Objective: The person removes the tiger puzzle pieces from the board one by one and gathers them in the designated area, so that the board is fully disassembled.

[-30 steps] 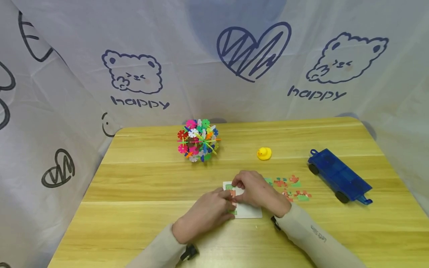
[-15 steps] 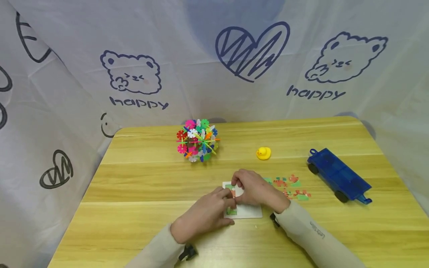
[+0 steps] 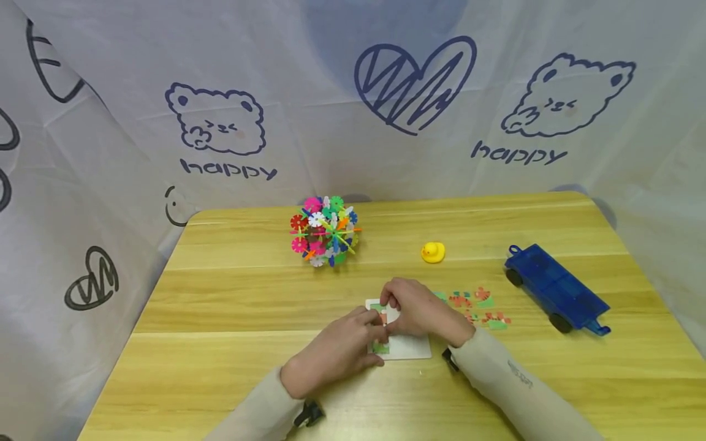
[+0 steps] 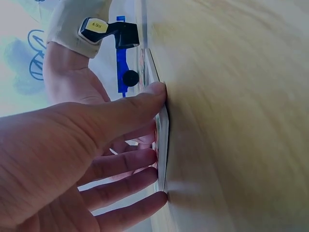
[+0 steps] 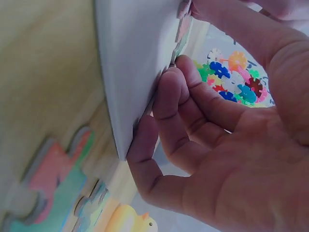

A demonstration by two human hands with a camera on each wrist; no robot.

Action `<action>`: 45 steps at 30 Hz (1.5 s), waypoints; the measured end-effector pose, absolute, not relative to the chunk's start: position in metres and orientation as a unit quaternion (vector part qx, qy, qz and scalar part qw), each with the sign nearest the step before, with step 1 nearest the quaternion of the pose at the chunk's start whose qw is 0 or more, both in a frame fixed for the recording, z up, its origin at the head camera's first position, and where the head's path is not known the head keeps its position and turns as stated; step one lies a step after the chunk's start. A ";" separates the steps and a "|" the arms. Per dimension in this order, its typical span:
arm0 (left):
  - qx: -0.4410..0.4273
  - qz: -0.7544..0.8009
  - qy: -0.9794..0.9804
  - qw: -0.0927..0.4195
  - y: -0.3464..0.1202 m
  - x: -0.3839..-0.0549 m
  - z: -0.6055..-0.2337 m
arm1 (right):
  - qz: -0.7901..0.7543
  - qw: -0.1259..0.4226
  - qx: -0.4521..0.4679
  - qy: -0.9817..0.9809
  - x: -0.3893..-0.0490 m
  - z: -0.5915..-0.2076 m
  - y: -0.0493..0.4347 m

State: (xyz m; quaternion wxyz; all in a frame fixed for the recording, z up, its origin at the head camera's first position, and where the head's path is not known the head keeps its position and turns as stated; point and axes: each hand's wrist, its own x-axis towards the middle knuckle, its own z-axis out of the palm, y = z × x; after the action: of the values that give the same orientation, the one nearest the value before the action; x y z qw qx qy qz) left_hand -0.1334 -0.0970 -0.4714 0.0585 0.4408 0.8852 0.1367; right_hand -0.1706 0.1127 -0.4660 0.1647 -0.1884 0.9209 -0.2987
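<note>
A white puzzle board point(image 3: 410, 348) lies on the table between both hands, with green and red puzzle pieces point(image 3: 380, 348) along its left side. My left hand point(image 3: 336, 346) rests at that side; in the left wrist view its thumb point(image 4: 155, 90) lies along the near edge of the board, the other fingers extended over its face and side. From the right, my right hand point(image 3: 421, 309) reaches over the board. Its curled fingers point(image 5: 169, 94) hold the far edge in the right wrist view, while its thumb touches the pieces on the left side.
Several loose puzzle pieces point(image 3: 496, 320) lie right of the board. Farther back sit a yellow rubber duck point(image 3: 433, 252) and a multicoloured ball of snowflake discs point(image 3: 325, 231). A blue toy trailer point(image 3: 557, 288) with black wheels stands at the right of the wooden table point(image 3: 231, 300).
My left fingers have shifted slightly upward off the lower left pieces, which show more now. The right hand stays nearly in place.
</note>
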 end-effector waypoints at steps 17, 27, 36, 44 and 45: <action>0.447 0.130 0.884 0.049 -0.097 -0.134 -0.470 | -0.383 0.166 -0.147 0.897 -0.170 -0.466 0.115; 0.449 0.129 0.883 0.048 -0.098 -0.134 -0.470 | -0.411 0.111 -0.141 0.894 -0.167 -0.473 0.115; 0.451 0.126 0.882 0.053 -0.098 -0.135 -0.471 | -0.432 0.096 -0.115 0.889 -0.158 -0.463 0.140; 0.442 0.127 0.886 0.064 -0.097 -0.135 -0.470 | -0.428 0.094 -0.109 0.892 -0.135 -0.457 0.170; 0.441 0.128 0.886 0.063 -0.098 -0.135 -0.469 | -0.429 0.094 -0.107 0.892 -0.132 -0.457 0.173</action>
State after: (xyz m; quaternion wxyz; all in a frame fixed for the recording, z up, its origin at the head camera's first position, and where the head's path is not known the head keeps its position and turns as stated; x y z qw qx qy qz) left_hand -0.1353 -0.0980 -0.4694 0.0633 0.4412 0.8860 0.1280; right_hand -0.1324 0.1733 -0.4575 0.0940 -0.1072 0.8921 -0.4287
